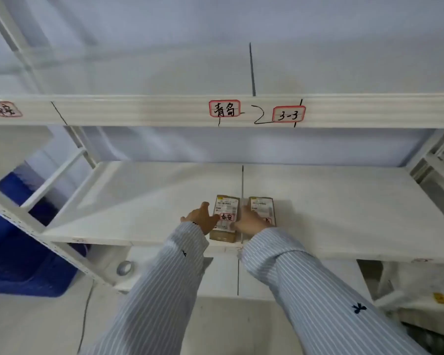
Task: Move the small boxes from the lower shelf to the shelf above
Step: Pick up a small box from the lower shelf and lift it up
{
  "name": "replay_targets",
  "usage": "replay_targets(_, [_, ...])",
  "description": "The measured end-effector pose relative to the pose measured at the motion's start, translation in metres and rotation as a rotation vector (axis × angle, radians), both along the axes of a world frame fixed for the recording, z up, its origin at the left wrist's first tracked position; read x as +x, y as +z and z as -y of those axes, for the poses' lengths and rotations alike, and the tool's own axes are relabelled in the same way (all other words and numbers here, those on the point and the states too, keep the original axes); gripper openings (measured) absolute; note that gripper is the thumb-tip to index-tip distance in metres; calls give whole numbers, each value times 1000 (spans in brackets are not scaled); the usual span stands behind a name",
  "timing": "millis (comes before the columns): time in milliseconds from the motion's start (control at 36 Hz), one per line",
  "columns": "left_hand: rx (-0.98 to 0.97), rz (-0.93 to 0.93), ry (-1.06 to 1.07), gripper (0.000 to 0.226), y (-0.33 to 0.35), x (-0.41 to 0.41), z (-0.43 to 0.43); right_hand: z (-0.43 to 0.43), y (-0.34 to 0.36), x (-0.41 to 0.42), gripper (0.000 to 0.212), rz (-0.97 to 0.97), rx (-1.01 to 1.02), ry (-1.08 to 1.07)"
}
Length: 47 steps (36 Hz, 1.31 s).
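Two small brown boxes with white labels lie side by side on the lower shelf [128, 201], near its front edge. My left hand [199, 219] is at the left side of the left box [227, 210], fingers spread, thumb resting on its top. My right hand [249, 220] lies between the boxes and covers the near left corner of the right box [263, 206]; its fingers are hidden, so its grip is unclear. The shelf above [151, 73] shows nothing on it, and its front beam [139, 111] carries red-framed labels.
White shelf posts stand at the left [69, 254] and right [431, 162]. A blue bin [23, 252] sits on the floor at the left. A roll of tape [124, 267] lies on the bottom shelf below. A black line divides each shelf.
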<state>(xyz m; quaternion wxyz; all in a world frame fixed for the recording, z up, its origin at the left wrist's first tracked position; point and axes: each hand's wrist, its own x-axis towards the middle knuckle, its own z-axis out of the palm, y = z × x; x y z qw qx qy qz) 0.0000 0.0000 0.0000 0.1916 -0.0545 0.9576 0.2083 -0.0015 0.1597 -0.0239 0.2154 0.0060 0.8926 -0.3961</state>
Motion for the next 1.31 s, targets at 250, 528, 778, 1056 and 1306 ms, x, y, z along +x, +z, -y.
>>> replay_targets(250, [115, 105, 55, 54, -33, -25, -2, 11, -35, -26, 32, 96, 54, -25])
replay_targets(528, [124, 104, 34, 43, -43, -22, -2, 16, -54, -32, 25, 114, 62, -47])
replay_targets(778, [178, 13, 23, 47, -16, -5, -5, 9, -52, -35, 50, 53, 67, -119])
replay_targets(1056, [250, -227, 18, 53, 59, 32, -25, -14, 63, 25, 56, -195, -40, -175])
replay_targets(1306, [356, -420, 9, 47, 117, 86, -55, -45, 137, 89, 57, -402, -58, -183])
